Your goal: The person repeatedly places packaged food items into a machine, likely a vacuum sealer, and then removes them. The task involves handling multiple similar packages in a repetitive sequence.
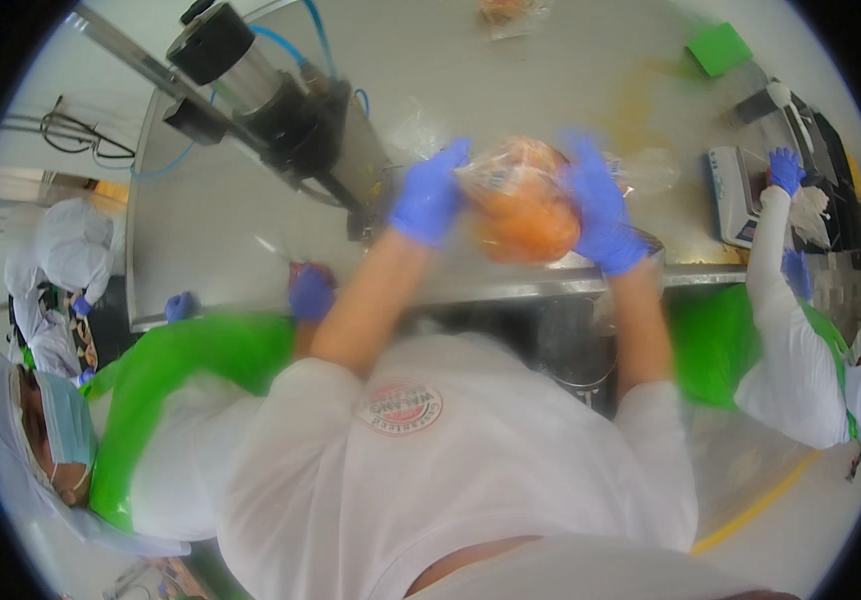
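Between my hands, over the front part of a steel table (543, 82), is a clear plastic bag (524, 202) with orange-coloured food inside. My left hand (430, 196), in a blue glove, grips the bag's left edge near the top. Against its right side lies my right hand (604, 214), also gloved in blue, with fingers pointing up and blurred by motion. The bag seems held up between both hands, though its contact with the table is hard to judge. Thin clear plastic (417, 135) lies behind my left hand, and more clear plastic film (652, 171) is beyond my right.
A pneumatic machine (288, 112) with blue hoses stands at left. Co-workers flank me; one's gloved hand (312, 292) holds something reddish, another's (784, 171) is over a bench scale (730, 199). Farther back are another filled bag (513, 13) and a green pad (719, 49).
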The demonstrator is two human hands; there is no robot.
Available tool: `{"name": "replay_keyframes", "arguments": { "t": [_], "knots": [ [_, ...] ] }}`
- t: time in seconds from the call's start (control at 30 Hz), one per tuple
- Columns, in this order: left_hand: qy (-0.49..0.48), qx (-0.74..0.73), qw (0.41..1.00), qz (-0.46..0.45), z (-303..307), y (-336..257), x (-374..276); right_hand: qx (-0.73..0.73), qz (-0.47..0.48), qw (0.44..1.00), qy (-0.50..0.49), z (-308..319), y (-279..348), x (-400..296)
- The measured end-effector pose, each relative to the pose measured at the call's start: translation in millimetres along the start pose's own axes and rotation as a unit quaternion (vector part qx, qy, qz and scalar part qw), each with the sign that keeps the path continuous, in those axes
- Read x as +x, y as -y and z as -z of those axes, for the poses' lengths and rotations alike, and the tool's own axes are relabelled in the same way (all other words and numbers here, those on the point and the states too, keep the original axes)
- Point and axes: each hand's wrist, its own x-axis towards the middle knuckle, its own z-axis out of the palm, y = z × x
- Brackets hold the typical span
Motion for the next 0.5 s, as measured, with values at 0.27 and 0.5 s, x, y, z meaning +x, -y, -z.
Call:
{"name": "replay_keyframes", "arguments": {
  "t": [0.27, 0.5],
  "knots": [
    [0.082, 0.075, 0.993, 0.045, 74, -25, -14, 0.191, 0.035, 0.970, 0.145, -21, 61, 62],
    [-0.040, 0.300, 0.931, -0.206, 87, -16, -48, 0.893, -0.371, 0.205, -0.150, -166, 62, -28]
  ]
}}
